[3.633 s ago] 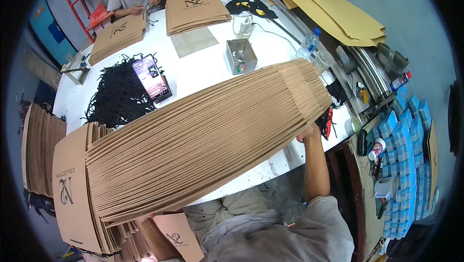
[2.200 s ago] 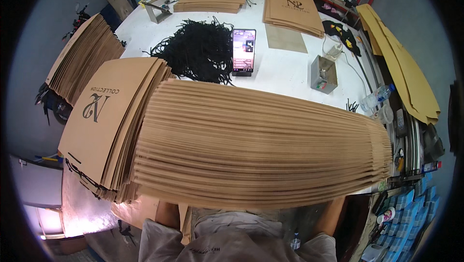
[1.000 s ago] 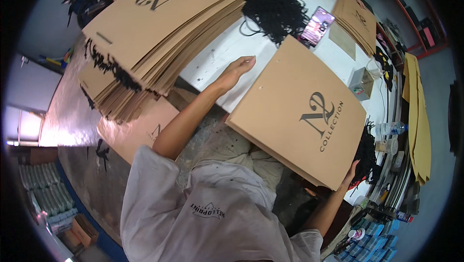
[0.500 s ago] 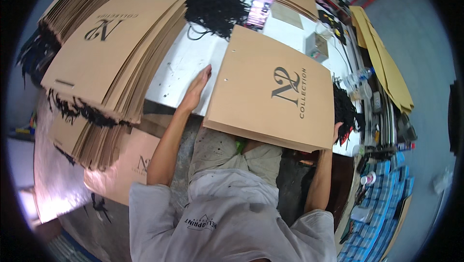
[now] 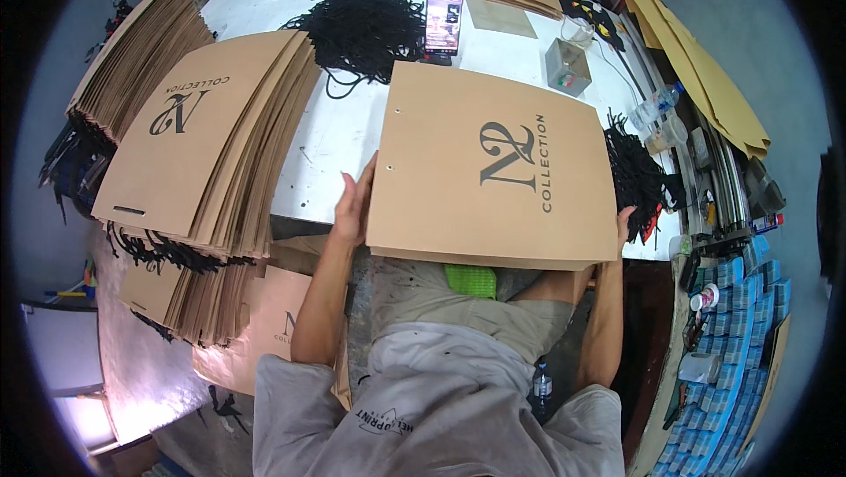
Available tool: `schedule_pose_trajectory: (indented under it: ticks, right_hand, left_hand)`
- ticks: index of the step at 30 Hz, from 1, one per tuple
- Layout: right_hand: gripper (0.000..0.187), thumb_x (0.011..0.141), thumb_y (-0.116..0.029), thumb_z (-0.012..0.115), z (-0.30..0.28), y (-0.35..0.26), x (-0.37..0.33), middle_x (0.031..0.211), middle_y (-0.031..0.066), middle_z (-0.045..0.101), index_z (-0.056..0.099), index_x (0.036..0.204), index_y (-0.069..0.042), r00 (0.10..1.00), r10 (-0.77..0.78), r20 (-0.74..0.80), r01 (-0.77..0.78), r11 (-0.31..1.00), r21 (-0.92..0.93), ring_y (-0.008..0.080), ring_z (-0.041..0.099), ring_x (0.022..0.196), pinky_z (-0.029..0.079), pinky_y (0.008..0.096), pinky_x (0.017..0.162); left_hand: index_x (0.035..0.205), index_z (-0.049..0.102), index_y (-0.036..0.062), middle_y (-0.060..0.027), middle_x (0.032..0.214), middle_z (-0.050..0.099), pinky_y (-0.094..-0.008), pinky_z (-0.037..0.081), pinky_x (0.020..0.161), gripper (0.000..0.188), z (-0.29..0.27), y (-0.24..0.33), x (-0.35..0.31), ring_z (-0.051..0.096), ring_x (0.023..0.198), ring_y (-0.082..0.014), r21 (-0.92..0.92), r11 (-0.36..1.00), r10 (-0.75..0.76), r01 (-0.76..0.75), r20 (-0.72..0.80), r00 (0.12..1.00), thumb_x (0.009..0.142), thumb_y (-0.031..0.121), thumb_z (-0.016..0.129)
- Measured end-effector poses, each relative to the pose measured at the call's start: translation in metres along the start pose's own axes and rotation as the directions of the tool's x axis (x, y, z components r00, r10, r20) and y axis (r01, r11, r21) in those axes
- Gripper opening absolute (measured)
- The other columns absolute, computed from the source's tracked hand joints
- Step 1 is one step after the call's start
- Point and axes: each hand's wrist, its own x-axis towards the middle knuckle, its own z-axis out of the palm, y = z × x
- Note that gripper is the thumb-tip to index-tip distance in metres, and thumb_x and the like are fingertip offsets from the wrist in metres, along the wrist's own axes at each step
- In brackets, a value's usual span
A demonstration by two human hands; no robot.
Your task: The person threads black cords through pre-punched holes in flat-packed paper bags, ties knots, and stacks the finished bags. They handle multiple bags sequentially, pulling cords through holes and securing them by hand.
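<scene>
A stack of flat brown paper bags (image 5: 441, 186) with dark lettering lies in front of me, its near edge out over my lap. My left hand (image 5: 354, 204) is against the stack's left side, thumb raised and fingers along the edge. At the right side, my right hand (image 5: 623, 229) holds the near right corner; its thumb shows and its other fingers are mostly hidden. The stack sits between both hands. Black cords (image 5: 636, 169) lie in a bunch beyond my right hand.
To the left stand thick piles of corded paper bags (image 5: 203, 133). A heap of black cords (image 5: 357, 32) and a lit phone (image 5: 442, 21) are on the white table (image 5: 304, 182). Further right are a metal box (image 5: 567, 67), a plastic bottle (image 5: 656, 105) and yellowish sheets (image 5: 696, 67).
My left hand has come in from apart to touch the stack's left side. The stack looks squarer to me and its edges more even. The view has also turned and shifted.
</scene>
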Motion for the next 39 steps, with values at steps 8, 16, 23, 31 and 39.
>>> schedule_pose_trajectory:
  ticks: [8, 16, 23, 31, 39]
  right_hand:
    - [0.091, 0.100, -0.074, 0.030, -0.025, 0.005, 0.004, 0.133, 0.0124, 0.064, 0.042, 0.149, 0.002, 0.966, 0.035, 0.255, -0.084, 0.979, 0.186, 0.0210, 0.064, 0.116, 0.054, 0.0367, 0.097]
    - [0.086, 0.103, -0.069, 0.029, -0.008, 0.022, 0.009, 0.156, 0.0130, 0.045, 0.031, 0.158, -0.003, 0.987, 0.025, 0.159, -0.054, 0.982, 0.181, 0.0278, 0.048, 0.140, 0.038, 0.0430, 0.116]
    - [0.074, 0.107, -0.060, 0.031, -0.037, 0.047, -0.002, 0.150, 0.0141, 0.050, 0.038, 0.153, -0.003, 0.986, 0.034, -0.160, -0.014, 0.992, 0.127, 0.0297, 0.049, 0.137, 0.040, 0.0453, 0.115]
    - [0.059, 0.111, -0.048, 0.034, -0.039, 0.054, 0.001, 0.147, 0.0166, 0.051, 0.043, 0.148, -0.003, 0.994, -0.023, -0.104, 0.032, 0.996, 0.089, 0.0330, 0.054, 0.132, 0.044, 0.0487, 0.112]
    - [0.051, 0.112, -0.041, 0.037, -0.023, 0.043, -0.001, 0.134, 0.0168, 0.060, 0.053, 0.138, -0.001, 0.973, -0.046, -0.226, 0.033, 0.998, -0.059, 0.0282, 0.064, 0.116, 0.055, 0.0413, 0.097]
  left_hand:
    - [0.160, 0.025, -0.0014, -0.0141, 0.163, 0.035, -0.0389, 0.028, 0.123, 0.090, -0.018, -0.022, 0.009, 0.034, 0.150, -0.0250, -0.071, 0.989, -0.142, 0.131, -0.180, 0.973, 0.104, 0.069, 0.023]
    - [0.152, 0.039, -0.0039, -0.0174, 0.149, 0.053, -0.0399, 0.039, 0.115, 0.092, -0.007, -0.009, 0.012, 0.051, 0.137, -0.0270, -0.136, 0.990, -0.080, 0.039, -0.310, 0.948, 0.102, 0.073, 0.027]
    - [0.148, 0.046, -0.0044, -0.0179, 0.144, 0.057, -0.0409, 0.043, 0.111, 0.087, -0.007, -0.017, 0.015, 0.055, 0.133, -0.0267, -0.065, 0.998, -0.045, 0.017, -0.448, 0.893, 0.103, 0.069, 0.033]
    - [0.136, 0.059, -0.0001, -0.0099, 0.118, 0.070, -0.0349, 0.054, 0.090, 0.071, -0.015, -0.018, 0.011, 0.068, 0.104, -0.0187, -0.175, 0.985, -0.072, -0.008, -0.446, 0.892, 0.107, 0.060, 0.035]
    - [0.136, 0.059, 0.0005, -0.0084, 0.118, 0.070, -0.0342, 0.055, 0.092, 0.064, -0.009, -0.022, 0.012, 0.068, 0.106, -0.0173, -0.104, 0.995, -0.048, 0.002, -0.449, 0.892, 0.108, 0.055, 0.038]
